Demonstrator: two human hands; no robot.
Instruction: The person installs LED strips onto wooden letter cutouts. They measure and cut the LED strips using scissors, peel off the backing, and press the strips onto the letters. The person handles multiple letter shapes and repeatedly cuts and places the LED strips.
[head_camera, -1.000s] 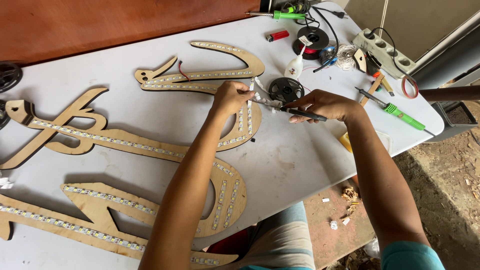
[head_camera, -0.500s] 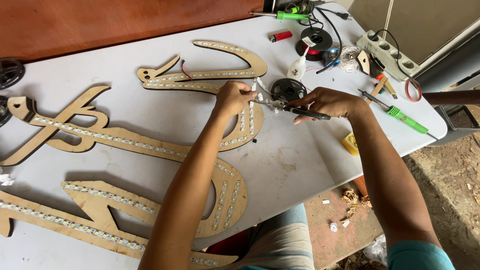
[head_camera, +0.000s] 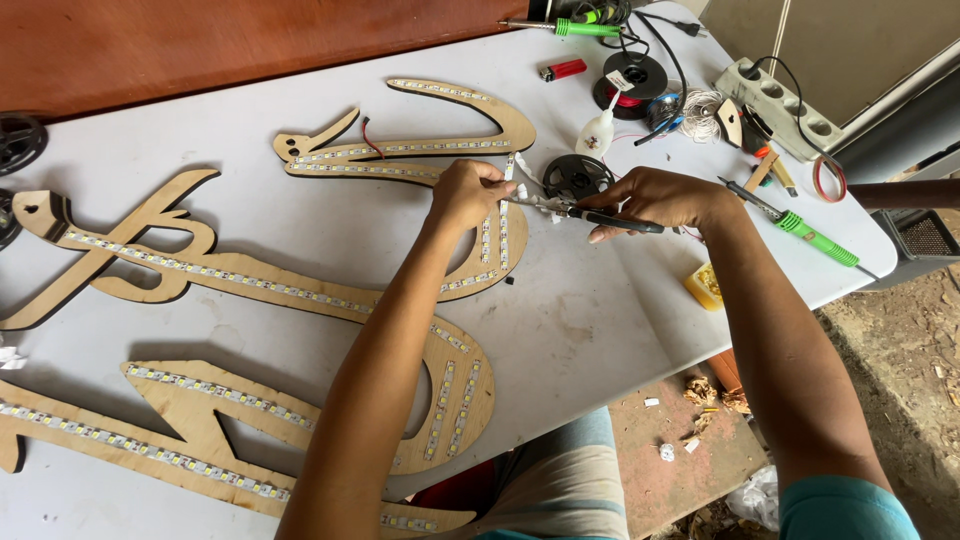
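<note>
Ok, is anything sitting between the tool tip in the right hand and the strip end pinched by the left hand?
Nothing visible. The right hand holds the black-handled tool with its tip right at the strip end, which the left hand pinches above the wooden cutout.

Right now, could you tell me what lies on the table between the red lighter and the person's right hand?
In the head view, a black reel and a small white glue bottle lie between the red lighter and the right hand.

A white table (head_camera: 300, 95) carries curved wooden cutouts (head_camera: 250, 275) lined with light strips, plus wire spools (head_camera: 632, 78), a red lighter (head_camera: 563, 70), a power strip (head_camera: 780, 100) (far right corner) and a green-handled soldering iron (head_camera: 815, 235).
</note>
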